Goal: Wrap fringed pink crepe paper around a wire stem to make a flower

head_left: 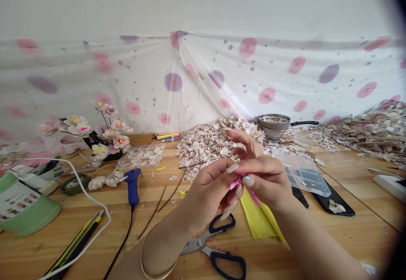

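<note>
Both hands meet near the middle of the view, above the wooden table. Between the fingertips of my left hand and my right hand is a small piece of pink paper, mostly covered by the fingers. Each hand is closed in a pinch on it; the upper fingers of my right hand are raised. A yellow paper sheet lies below my right hand. Open scissors with dark blue handles rest on the table under my left hand and wrist.
A blue glue gun with its cable and a green container are at the left. Paper flowers stand behind. Further back are a heap of pale scraps and metal bowls; a clear compartment box lies at right.
</note>
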`<action>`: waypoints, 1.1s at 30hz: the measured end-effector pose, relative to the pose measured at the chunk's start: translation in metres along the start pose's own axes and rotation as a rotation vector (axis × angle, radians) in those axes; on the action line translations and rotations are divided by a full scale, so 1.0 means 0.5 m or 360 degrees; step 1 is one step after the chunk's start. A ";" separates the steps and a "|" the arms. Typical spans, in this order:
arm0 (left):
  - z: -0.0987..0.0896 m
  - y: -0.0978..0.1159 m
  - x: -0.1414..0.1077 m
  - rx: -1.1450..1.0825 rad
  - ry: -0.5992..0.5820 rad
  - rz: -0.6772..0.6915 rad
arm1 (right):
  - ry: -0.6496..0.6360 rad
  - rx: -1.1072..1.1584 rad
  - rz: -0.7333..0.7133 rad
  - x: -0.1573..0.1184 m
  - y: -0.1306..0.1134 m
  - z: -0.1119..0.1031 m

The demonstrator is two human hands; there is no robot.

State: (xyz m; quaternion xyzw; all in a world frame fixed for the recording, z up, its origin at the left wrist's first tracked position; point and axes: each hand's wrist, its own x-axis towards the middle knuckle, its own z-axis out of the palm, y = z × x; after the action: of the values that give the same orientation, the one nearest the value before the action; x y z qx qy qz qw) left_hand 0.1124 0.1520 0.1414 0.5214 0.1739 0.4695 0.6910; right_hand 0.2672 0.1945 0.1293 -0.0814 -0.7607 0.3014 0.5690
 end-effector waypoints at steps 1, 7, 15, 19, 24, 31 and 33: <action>0.000 0.001 -0.001 -0.0024 -0.0017 -0.0031 | -0.0013 0.0000 -0.0009 0.001 -0.001 -0.002; -0.004 0.009 -0.003 -0.0133 -0.0110 -0.0171 | -0.0064 -0.0016 0.0028 0.003 -0.001 -0.010; -0.005 0.006 -0.003 0.0013 -0.0065 -0.0107 | -0.0038 0.0118 0.0190 0.001 -0.016 -0.005; -0.001 0.005 -0.003 0.0084 0.0018 -0.0066 | -0.0054 0.0379 0.0392 -0.002 -0.014 0.002; 0.002 0.008 -0.001 0.0177 0.0058 -0.0089 | -0.0005 0.0557 0.0428 0.004 -0.016 0.015; 0.003 0.006 0.000 0.0173 0.0075 -0.0086 | 0.0007 0.0618 0.0480 0.009 -0.016 0.015; 0.001 0.007 0.000 0.0092 0.0000 -0.0088 | -0.0022 0.0591 0.0469 0.008 -0.013 0.011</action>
State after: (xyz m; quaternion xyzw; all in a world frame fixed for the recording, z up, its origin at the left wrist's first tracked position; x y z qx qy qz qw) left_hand 0.1112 0.1516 0.1449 0.5361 0.2017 0.4451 0.6883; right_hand 0.2624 0.1890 0.1353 -0.0835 -0.6760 0.5166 0.5189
